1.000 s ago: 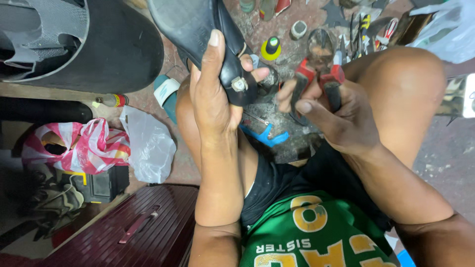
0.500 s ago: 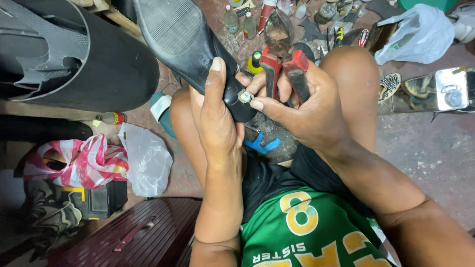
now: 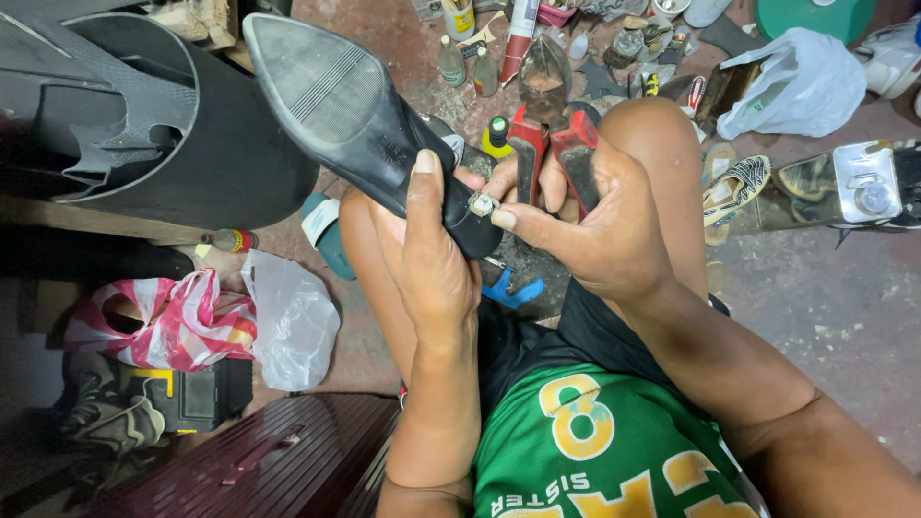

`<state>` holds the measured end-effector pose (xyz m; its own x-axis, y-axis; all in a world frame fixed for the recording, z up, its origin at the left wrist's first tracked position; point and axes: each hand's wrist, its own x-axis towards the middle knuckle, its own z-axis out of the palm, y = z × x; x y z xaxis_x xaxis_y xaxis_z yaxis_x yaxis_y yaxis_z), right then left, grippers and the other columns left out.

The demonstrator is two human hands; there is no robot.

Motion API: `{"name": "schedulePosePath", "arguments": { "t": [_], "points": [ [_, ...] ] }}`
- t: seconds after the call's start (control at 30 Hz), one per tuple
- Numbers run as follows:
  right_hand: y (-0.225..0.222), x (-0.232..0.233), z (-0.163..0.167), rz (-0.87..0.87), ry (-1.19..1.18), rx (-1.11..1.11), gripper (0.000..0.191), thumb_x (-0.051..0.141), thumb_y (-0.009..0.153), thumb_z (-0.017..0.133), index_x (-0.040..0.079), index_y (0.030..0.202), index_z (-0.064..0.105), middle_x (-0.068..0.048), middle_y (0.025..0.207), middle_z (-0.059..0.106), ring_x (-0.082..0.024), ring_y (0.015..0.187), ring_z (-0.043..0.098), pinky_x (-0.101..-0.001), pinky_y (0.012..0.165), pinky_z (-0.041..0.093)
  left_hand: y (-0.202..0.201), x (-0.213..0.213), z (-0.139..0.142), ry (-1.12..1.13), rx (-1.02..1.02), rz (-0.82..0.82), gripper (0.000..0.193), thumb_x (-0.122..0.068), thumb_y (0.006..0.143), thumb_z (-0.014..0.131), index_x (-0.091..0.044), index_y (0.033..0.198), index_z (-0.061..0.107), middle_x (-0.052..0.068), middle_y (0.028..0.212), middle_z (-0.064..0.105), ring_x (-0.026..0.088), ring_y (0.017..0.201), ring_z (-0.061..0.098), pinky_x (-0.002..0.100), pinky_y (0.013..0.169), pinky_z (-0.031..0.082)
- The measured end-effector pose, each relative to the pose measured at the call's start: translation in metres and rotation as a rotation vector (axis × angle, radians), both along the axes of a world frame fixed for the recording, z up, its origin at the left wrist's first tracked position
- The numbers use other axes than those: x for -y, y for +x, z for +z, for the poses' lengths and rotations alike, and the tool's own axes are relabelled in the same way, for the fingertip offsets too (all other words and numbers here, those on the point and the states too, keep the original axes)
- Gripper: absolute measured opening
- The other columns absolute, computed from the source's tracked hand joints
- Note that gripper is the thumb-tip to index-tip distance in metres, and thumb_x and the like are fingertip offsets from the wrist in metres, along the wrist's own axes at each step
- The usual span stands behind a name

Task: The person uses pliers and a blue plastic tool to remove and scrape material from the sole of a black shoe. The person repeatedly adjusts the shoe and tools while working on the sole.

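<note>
Head view looks straight down at a seated person's lap. The left hand (image 3: 432, 259) is wrapped round the waist of a black pointed high-heeled shoe (image 3: 355, 125), turned sole-up, with the thumb laid along the sole and the toe aimed to the far left. At the shoe's near end sits a small pale heel tip (image 3: 483, 203), just where the two hands meet.

The right hand (image 3: 595, 230) is closed on a pair of red-handled metal pincers (image 3: 549, 115), gripped by the handles with the dark head pointing far, away from the body; its forefinger reaches across to touch beside the heel tip.

Risks, as I judge them: the left hand grips only the narrow middle of the shoe, so any sideways push at the heel could twist it out of the fingers. The forefinger lies right against the small tip, so it could be nicked if the tool comes round there. The pincers are held by the lower fingers alone and might slip.

Both forearms rise from the near edge and converge above the knees, the left wrist straight, the right wrist bent inward.

Scattered on the far floor are small glue bottles (image 3: 451, 59), a white plastic bag (image 3: 791, 82) and a patterned sandal (image 3: 734, 187); a large black drum (image 3: 144, 105) stands far left.
</note>
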<state>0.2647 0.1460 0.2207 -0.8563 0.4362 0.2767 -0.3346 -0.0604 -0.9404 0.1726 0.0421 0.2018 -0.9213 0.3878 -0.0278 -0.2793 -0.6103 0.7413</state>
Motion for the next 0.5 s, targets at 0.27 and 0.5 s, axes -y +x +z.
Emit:
{"name": "schedulePosePath", "arguments": {
  "t": [0.27,0.5],
  "points": [
    [0.009,0.006,-0.005,0.047,-0.033,-0.015,0.037,-0.008,0.092,0.074,0.009,0.081,0.043,-0.014,0.108,0.068,-0.016,0.105,0.066,-0.031,0.097,0.053,0.016,0.013,0.013,-0.154,-0.219,0.137,0.018,-0.011,0.109,0.055,0.004,0.118,0.054,0.012,0.095,0.065,0.017,0.084,0.062,0.03,0.08,0.052],
    [0.019,0.014,0.006,-0.013,0.025,0.179,0.021,-0.005,0.085,0.075,0.006,0.091,0.059,-0.016,0.104,0.07,-0.014,0.092,0.061,-0.0288,0.08,0.045,0.031,0.025,0.025,-0.183,-0.281,0.186,0.013,-0.011,0.111,0.053,0.001,0.114,0.052,0.01,0.096,0.064,0.016,0.087,0.061,0.03,0.083,0.052]
  ]
}}
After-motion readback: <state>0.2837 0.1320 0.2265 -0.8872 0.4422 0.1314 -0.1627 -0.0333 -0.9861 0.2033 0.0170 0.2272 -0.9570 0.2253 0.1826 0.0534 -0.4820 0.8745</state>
